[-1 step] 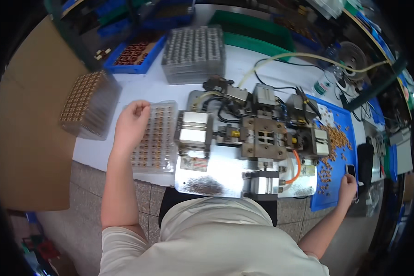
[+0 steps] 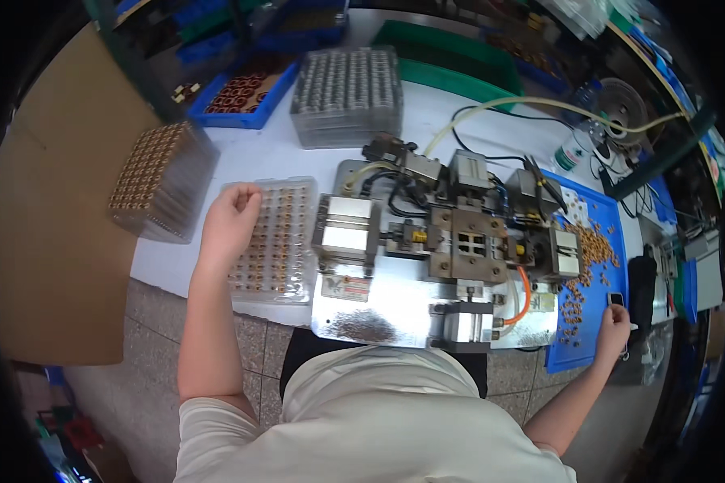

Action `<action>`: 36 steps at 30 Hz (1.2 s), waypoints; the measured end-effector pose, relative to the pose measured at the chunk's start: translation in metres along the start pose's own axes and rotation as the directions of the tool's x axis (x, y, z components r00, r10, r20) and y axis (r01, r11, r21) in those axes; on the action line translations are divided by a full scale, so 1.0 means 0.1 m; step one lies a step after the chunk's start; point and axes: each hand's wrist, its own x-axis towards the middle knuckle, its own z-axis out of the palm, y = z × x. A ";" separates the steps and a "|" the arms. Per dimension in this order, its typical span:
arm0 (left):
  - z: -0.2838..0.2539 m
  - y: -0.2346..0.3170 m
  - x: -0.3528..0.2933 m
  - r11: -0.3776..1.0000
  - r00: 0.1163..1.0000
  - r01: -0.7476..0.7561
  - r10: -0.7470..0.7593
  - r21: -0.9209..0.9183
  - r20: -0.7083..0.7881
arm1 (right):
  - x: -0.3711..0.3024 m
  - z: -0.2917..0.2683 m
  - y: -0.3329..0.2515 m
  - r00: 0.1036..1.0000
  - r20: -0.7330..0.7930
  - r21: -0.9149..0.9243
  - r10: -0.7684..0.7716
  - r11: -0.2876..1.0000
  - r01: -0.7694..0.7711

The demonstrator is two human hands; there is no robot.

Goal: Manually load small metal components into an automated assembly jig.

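My left hand [image 2: 232, 219] is over the upper left of a clear plastic tray [image 2: 300, 291], its fingers pinched together. Whatever sits between those fingertips, if anything, is hidden. Rows of small copper-coloured parts [image 2: 280, 241] fill the tray's pockets. At the far right, my right hand [image 2: 613, 328] is closed around a small pale device with a dark screen [image 2: 615, 299], at the right rim of a blue tray [image 2: 557, 359]. Loose copper-coloured parts [image 2: 592, 245] lie scattered in that blue tray. Between my hands stands a metal fixture [image 2: 467, 241] with several cylinder blocks on a shiny base plate [image 2: 379, 318].
Stacked clear trays stand at the left [image 2: 157, 181] and the back [image 2: 346, 101]. Behind them are a blue bin of reddish rings [image 2: 238, 95] and a green bin [image 2: 451, 60]. Pliers [image 2: 545, 187] rest on the fixture; a pale hose [image 2: 532, 100] arches behind it.
The whole scene sits slightly farther right in the picture. Both hands keep nearly the same pose, and nothing has visibly been picked up or let go.
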 end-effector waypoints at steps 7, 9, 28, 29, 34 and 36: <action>0.01 -0.77 0.09 0.954 0.996 -0.056 0.034 0.295 0.077 | -0.32 0.09 -1.66 0.962 0.055 0.414 -0.266 0.883 0.221; 0.07 -0.77 0.08 0.935 0.997 -0.076 0.075 0.346 0.015 | -0.44 0.20 -1.95 0.892 0.155 0.414 -0.425 0.847 0.332; 0.39 -0.82 -0.84 0.890 0.775 -0.333 0.446 0.310 -0.448 | -0.78 0.83 -2.75 0.480 0.209 0.421 -0.852 0.521 0.742; 0.40 -0.83 -0.89 0.883 0.768 -0.339 0.459 0.325 -0.447 | -0.77 0.83 -2.75 0.489 0.215 0.430 -0.846 0.531 0.730; 0.40 -0.89 -0.99 0.866 0.745 -0.353 0.490 0.355 -0.453 | -0.77 0.82 -2.76 0.499 0.241 0.424 -0.833 0.553 0.718; 0.37 -0.90 -0.99 0.876 0.741 -0.352 0.476 0.331 -0.474 | -0.77 0.79 -2.78 0.472 0.257 0.358 -0.843 0.537 0.764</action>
